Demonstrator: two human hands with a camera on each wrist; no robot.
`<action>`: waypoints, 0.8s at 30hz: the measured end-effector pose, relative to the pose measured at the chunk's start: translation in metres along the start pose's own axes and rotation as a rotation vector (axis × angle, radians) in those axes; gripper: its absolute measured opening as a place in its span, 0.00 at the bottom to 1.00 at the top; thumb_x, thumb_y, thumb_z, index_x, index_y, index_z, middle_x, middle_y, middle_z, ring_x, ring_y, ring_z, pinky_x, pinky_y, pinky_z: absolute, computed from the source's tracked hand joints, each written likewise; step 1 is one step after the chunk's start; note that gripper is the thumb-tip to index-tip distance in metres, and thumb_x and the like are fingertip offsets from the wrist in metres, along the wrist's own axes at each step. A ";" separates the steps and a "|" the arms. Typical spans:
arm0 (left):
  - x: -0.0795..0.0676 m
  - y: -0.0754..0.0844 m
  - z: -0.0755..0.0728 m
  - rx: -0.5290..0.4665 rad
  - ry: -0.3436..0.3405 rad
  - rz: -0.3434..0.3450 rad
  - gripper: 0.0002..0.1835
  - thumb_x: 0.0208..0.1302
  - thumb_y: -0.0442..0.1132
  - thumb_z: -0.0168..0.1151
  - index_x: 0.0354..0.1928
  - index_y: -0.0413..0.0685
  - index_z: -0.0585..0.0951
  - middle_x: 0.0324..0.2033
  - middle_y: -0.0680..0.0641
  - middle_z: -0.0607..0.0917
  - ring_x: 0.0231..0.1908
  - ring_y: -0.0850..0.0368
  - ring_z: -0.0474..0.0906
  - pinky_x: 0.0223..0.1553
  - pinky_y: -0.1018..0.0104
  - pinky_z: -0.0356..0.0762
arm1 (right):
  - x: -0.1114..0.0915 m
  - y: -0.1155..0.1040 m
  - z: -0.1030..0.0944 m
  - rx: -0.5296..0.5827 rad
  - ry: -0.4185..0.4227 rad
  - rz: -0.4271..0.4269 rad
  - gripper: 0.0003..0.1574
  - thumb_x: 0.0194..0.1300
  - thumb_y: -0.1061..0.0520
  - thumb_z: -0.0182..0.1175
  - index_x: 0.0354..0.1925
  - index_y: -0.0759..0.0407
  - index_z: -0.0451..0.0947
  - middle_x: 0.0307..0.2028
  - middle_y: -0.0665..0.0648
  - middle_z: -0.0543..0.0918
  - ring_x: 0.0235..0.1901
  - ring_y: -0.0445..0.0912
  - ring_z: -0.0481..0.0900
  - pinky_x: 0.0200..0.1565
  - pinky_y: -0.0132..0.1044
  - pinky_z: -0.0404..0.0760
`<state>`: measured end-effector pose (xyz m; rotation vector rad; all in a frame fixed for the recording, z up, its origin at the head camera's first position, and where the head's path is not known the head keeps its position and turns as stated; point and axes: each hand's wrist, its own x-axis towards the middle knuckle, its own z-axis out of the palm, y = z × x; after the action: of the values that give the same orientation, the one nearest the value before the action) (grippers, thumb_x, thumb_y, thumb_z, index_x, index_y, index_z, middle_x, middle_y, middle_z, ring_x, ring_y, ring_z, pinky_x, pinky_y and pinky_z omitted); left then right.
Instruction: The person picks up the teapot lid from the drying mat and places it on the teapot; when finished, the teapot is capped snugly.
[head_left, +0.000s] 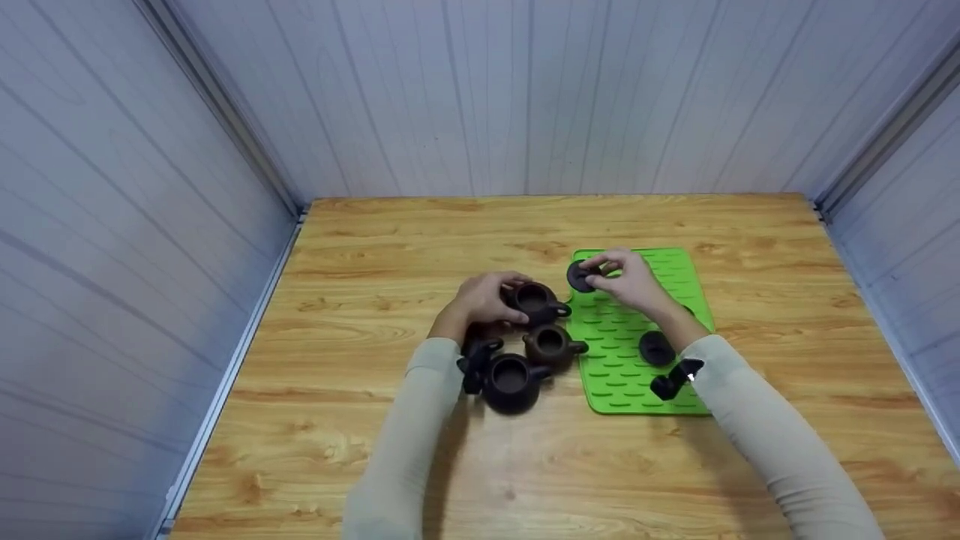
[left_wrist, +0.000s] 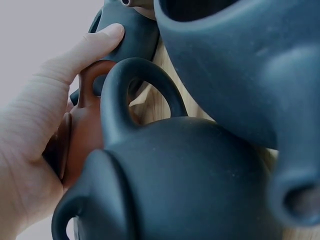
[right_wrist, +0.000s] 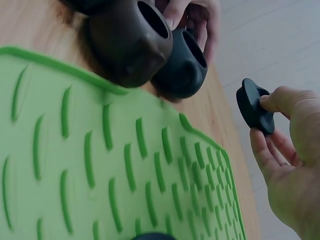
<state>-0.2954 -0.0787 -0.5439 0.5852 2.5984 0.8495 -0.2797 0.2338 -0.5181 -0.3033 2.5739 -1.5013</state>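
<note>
Teapot lid (head_left: 577, 277), dark and round, is being held up over the far left corner of the green mat (head_left: 615, 386), just right of the pots. It's pinched between the thumb and fingers of the right hand (head_left: 628, 282), and in the right wrist view it's tipped pretty much on edge. Far dark teapot (head_left: 541, 316) is grasped by the left hand (head_left: 484, 297), thumb on the near side and fingers curled round the back; its top is uncovered and its spout is pointed toward the mat. Right in front of that one, a brown teapot (head_left: 555, 358) is parked, also uncovered, with its spout poking over the mat's edge. Nearest of the bunch is an open black teapot (head_left: 511, 399). Two more are tucked in by the left wrist, mostly blocked in the head view: a lidded black teapot (left_wrist: 185, 175) and a reddish teapot (left_wrist: 90, 135), its lid partly hidden by the palm. On the mat, a second dark lid (head_left: 655, 349) is laid near the right wrist, and a dark edge behind that wrist can't be made out properly. All the pots are stood on a wood-grain table (head_left: 375, 255).
</note>
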 end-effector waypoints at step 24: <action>-0.001 0.003 0.000 0.003 0.000 -0.027 0.41 0.67 0.53 0.84 0.80 0.64 0.79 0.75 0.48 0.86 0.76 0.45 0.81 0.79 0.46 0.76 | 0.019 -0.031 0.041 0.032 -0.038 -0.075 0.16 0.75 0.63 0.73 0.59 0.62 0.92 0.64 0.70 0.81 0.55 0.58 0.84 0.52 0.38 0.80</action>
<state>-0.2938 -0.0768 -0.5421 0.5495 2.6017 0.8373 -0.2859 0.1799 -0.5115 -0.4248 2.5331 -1.5438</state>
